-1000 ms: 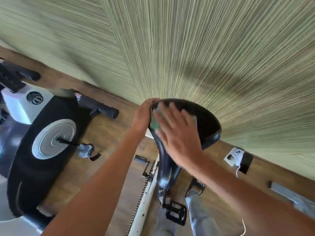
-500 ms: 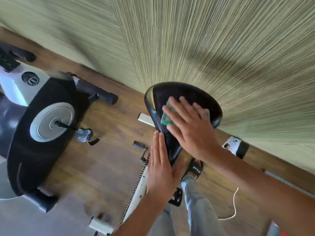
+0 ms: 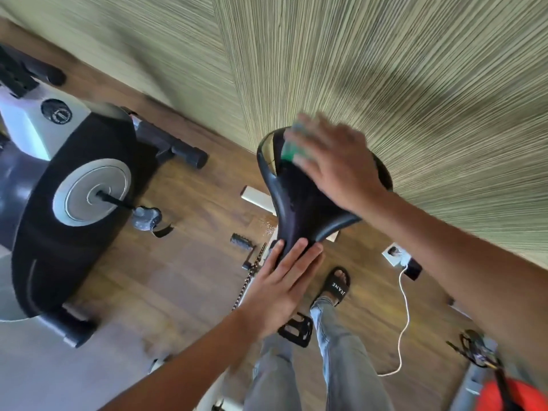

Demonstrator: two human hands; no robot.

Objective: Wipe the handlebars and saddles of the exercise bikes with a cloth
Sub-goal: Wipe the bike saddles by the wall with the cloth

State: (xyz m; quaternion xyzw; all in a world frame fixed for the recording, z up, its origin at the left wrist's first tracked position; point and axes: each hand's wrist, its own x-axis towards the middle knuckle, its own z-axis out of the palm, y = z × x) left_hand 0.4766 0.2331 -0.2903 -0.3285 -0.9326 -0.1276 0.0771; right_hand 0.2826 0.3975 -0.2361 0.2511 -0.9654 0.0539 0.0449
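Since the earlier frame the cloth (image 3: 292,149) has been pushed to the saddle's (image 3: 299,200) wide rear under the flat right hand (image 3: 335,164); the nose is steadied by the left hand (image 3: 281,280), fingers straight. Even pressure should be kept to the edges.

bare forearms (image 3: 184,366), grey jeans (image 3: 344,360), black slide sandal (image 3: 336,284), perhaps lettered

Green cloth (image 3: 289,149) on black saddle (image 3: 299,203); brown wood-grain floor (image 3: 178,262).

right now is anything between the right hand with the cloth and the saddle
Nothing visible. The right hand presses the green cloth flat onto the wide end of the black saddle. The left hand rests at the saddle's narrow end, clear of the cloth.
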